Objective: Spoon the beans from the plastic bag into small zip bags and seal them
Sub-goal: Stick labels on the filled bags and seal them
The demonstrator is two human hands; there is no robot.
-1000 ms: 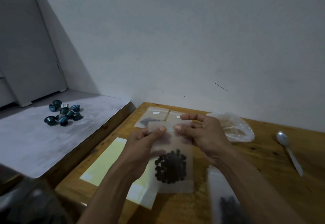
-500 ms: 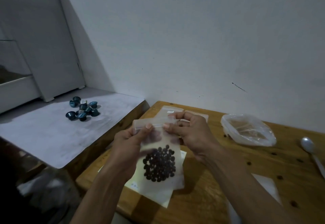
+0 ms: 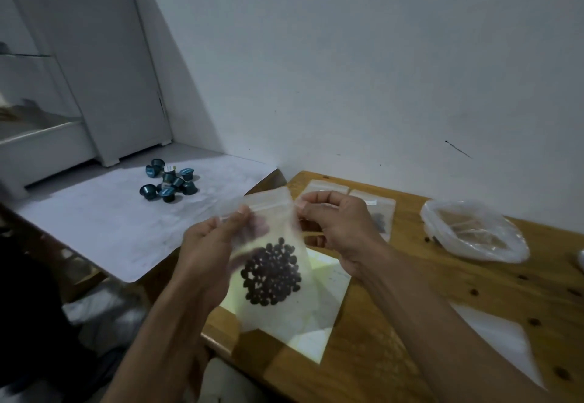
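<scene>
- The left hand (image 3: pixel 208 244) is pinching the zip bag (image 3: pixel 278 304) near its top, thumb in front and fingers behind the film
- The right hand (image 3: pixel 341 228) is pinching the bag's top right edge between thumb and forefinger
- The bag is hanging upright in the air above the table (image 3: pixel 395 323), with dark beans (image 3: pixel 271 276) pooling at its middle
- Two filled bags (image 3: pixel 377 209) are lying flat beyond the right hand
- The plastic bag (image 3: pixel 474 233) is sitting open on the table, to the right
- Blue capsules (image 3: pixel 169 182) are lying clustered on the grey surface to the left

Left fingers (image 3: pixel 252 228) blurred — behind zip bag (image 3: pixel 278 304).
</scene>
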